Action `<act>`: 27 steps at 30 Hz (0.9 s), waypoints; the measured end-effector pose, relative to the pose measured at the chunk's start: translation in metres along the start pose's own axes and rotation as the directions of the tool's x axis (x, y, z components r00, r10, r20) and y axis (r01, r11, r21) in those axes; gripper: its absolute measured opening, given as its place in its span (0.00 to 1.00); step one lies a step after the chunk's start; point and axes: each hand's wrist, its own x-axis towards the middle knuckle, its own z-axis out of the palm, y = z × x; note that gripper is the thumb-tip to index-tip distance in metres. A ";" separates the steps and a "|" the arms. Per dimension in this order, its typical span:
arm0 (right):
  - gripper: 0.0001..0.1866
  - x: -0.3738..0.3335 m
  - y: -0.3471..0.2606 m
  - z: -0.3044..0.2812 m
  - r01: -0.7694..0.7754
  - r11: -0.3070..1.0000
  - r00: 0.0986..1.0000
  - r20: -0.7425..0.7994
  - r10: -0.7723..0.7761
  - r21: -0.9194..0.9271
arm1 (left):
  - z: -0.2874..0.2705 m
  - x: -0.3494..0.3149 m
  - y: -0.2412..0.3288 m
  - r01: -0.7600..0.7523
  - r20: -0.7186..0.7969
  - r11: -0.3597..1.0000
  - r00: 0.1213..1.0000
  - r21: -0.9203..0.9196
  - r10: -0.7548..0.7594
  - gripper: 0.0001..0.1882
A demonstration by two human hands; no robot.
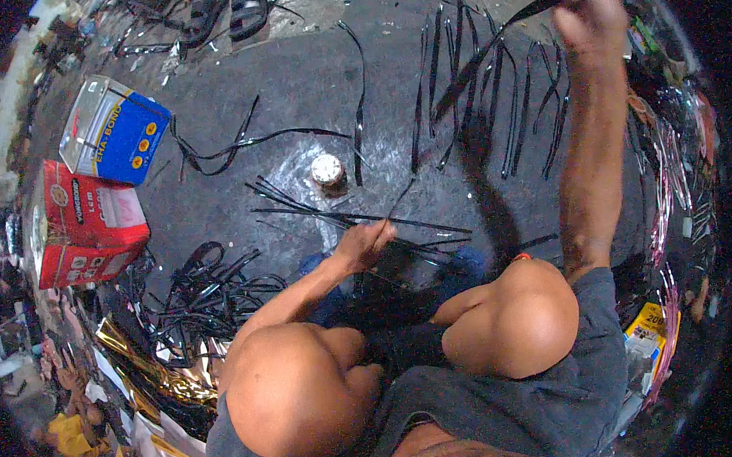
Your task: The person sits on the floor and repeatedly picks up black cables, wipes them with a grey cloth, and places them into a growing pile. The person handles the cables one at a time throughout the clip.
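Note:
My right hand (591, 18) is raised at the far right, its fingers closed on a dark strip (489, 50) that slants down to the left. Nearer my body, between my knees, my left hand (365, 243) pinches a thin black strip (401, 200) pointing up and away. Beside and under that hand lies a loose bunch of glossy black strips (294, 201). Beyond it, several more black strips (515, 105) are laid out roughly side by side on the dark floor mat (258, 69). A small round container with a whitish top (327, 169) stands near the middle.
At the left stand a blue and silver box-shaped tin (133, 133) and a red one (93, 226). A tangle of black strips (204, 291) and gold foil (154, 376) lie by my left knee. Pink strands (668, 188) and a yellow packet (649, 329) line the right side.

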 end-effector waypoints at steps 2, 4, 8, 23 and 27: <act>0.12 0.002 -0.020 0.016 -0.038 0.999 0.993 0.113 0.041 -0.032 | 0.002 -0.011 -0.003 -0.086 0.034 0.993 0.995 -0.080 0.088 0.16; 0.11 0.002 -0.019 0.015 -0.163 0.987 0.972 0.171 0.159 0.007 | -0.003 -0.006 0.010 -0.354 -0.051 0.929 0.931 0.107 0.360 0.28; 0.12 -0.021 0.022 0.025 -0.406 0.913 0.879 0.290 0.379 0.038 | -0.062 -0.004 0.104 -0.383 -0.359 0.864 0.796 0.326 0.488 0.32; 0.13 -0.076 0.115 0.031 -0.684 0.716 0.723 0.260 0.640 0.141 | -0.127 0.018 0.159 -0.546 -0.702 0.708 0.705 -0.448 0.099 0.20; 0.13 -0.085 0.118 0.032 -0.679 0.723 0.731 0.197 0.653 0.125 | -0.127 0.019 0.150 -0.599 -0.733 0.714 0.656 -0.362 0.179 0.17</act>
